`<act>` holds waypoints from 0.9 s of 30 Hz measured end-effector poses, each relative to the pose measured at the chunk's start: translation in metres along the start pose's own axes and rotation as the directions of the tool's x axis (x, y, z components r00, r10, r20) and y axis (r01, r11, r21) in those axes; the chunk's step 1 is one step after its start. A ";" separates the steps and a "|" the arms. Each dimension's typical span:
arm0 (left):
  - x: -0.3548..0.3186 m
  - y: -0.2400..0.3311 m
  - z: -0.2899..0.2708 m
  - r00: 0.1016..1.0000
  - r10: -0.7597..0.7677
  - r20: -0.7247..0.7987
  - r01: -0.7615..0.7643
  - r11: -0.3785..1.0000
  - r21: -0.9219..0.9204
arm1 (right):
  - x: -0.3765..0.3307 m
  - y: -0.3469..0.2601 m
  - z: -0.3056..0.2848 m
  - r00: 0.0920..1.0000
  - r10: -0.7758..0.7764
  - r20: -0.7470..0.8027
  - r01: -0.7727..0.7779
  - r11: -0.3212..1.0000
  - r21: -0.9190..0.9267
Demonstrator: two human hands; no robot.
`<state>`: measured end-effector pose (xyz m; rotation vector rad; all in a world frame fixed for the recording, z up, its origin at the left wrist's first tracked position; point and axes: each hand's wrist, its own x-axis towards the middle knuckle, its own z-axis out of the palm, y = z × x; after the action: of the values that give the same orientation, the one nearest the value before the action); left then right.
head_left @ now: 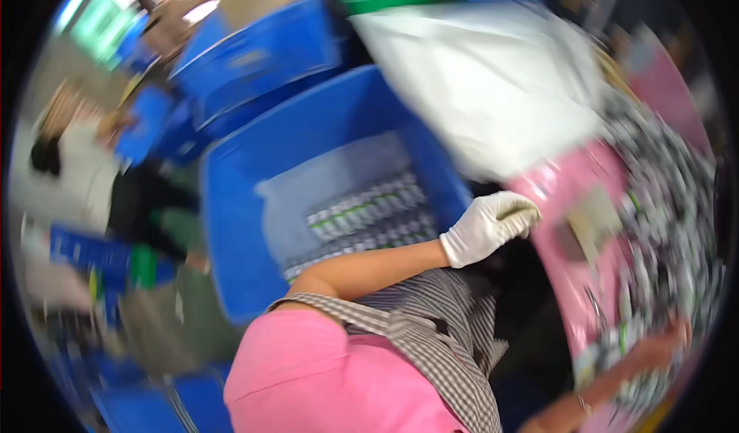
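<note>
My left hand (491,227), in a white glove, hangs between the blue crate and the pink-covered work surface (550,240). Its fingers are curled in; what they hold, if anything, is hidden. My right hand (668,342), bare, reaches into a heap of small grey and silvery parts (670,194) on that surface; motion blurs its fingers. In the large blue crate (231,225) lie rows of small cylindrical parts with green bands (369,208), with a pale sheet (296,187) behind them. A small beige block (594,224) rests on the pink covering.
A large white bag or sheet (493,79) lies beyond the crate. More blue crates (262,60) are stacked at the far left, and a green tray (385,2) stands at the back. Another person (85,163) is at the left. A thin metal tool (594,306) lies near the parts.
</note>
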<state>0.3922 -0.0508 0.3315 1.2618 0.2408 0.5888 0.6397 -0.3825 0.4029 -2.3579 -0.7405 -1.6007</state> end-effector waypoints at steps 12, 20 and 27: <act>0.057 -0.011 0.084 0.958 -0.277 0.069 0.276 0.837 -0.473 | -0.067 -0.173 -0.028 0.410 -0.438 0.800 -0.180 -0.899 -0.400; 0.051 -0.010 0.073 0.925 -0.316 0.213 0.381 0.790 -0.481 | -0.092 -0.194 -0.014 0.552 -0.176 0.815 -0.590 -0.773 0.233; 0.045 -0.005 0.065 0.864 -0.395 0.312 0.503 0.715 -0.486 | -0.061 -0.179 -0.024 0.627 -0.366 0.687 -0.766 -0.132 0.629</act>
<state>0.4623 -0.0812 0.3532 0.6379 0.1921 0.0850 0.5122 -0.2576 0.3368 -1.3913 -0.9488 0.5089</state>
